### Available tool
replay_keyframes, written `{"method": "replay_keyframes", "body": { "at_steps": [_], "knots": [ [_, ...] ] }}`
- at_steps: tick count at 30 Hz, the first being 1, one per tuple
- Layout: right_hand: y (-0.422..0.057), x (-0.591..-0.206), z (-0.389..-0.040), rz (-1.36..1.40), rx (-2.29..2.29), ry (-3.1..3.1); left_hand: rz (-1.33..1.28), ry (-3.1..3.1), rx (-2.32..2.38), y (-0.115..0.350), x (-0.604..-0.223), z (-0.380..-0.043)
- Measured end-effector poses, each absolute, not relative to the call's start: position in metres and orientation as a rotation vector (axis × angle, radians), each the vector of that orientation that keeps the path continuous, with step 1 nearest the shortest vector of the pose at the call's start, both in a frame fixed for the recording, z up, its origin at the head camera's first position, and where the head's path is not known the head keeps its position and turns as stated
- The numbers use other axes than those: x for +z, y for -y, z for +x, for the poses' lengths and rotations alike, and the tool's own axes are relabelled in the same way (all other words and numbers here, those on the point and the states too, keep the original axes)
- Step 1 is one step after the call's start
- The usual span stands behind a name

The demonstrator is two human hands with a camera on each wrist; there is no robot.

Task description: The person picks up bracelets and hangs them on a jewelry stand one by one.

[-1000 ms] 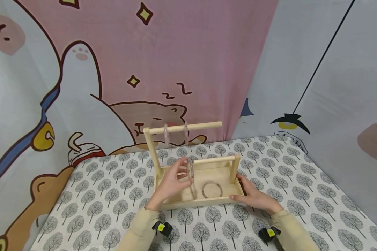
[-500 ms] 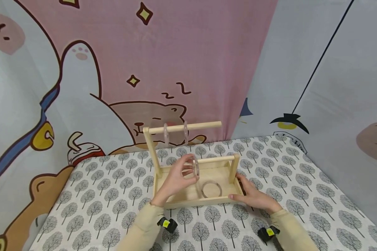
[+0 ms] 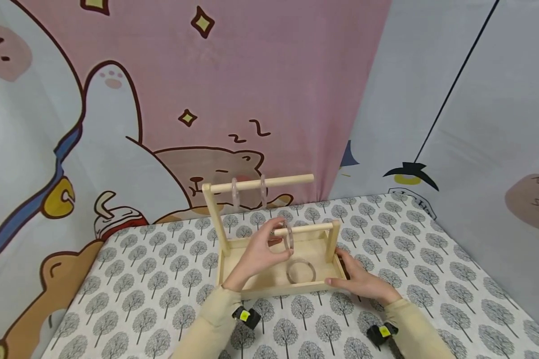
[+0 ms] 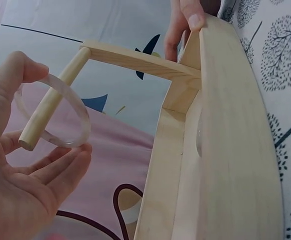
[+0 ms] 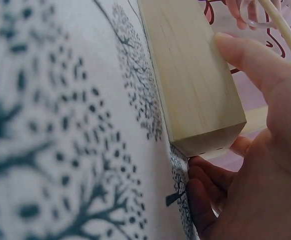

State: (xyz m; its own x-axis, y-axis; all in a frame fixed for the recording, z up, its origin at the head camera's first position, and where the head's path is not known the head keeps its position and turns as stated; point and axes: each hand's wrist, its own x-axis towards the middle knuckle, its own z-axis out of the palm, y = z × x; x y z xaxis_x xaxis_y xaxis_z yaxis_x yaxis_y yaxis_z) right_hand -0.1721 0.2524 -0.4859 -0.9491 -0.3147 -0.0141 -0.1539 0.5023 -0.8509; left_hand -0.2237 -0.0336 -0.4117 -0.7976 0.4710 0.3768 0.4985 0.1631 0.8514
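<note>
My left hand (image 3: 262, 250) pinches a pale translucent bangle (image 4: 80, 112) between thumb and fingertips. The bangle encircles the free end of the lower wooden rod (image 4: 48, 107), as the left wrist view shows. My right hand (image 3: 363, 280) grips the right end of the wooden stand's tray (image 3: 269, 290), thumb on the front wall and fingers round the end. Another bangle (image 3: 301, 271) lies in the tray, beneath the lower rod. Two more bangles hang on the upper rod (image 3: 292, 180), one bangle (image 3: 235, 193) nearer the post and one bangle (image 3: 263, 191) to its right.
The left post (image 3: 215, 219) carries the upper rod; the shorter right post (image 3: 333, 242) carries the lower one. A tree-patterned cloth (image 3: 161, 279) covers the table. Curtains with cartoon animals (image 3: 269, 89) stand behind it.
My left hand has moved right, bringing the bangle from left of the lower rod's free end to around it. My right hand keeps its grip on the tray's end.
</note>
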Motion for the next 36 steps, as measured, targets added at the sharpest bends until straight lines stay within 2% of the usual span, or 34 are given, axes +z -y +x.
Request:
{"method": "replay_keyframes", "body": {
  "at_steps": [17, 36],
  "knots": [
    [-0.25, -0.484, -0.172, -0.383, -1.426, -2.564, -1.017, 2.571, -1.168, 0.02, -0.398, -0.23],
    [-0.25, -0.487, -0.174, -0.432, -1.425, -2.581, -1.117, 2.591, -0.933, 0.012, -0.391, -0.24]
  ]
}}
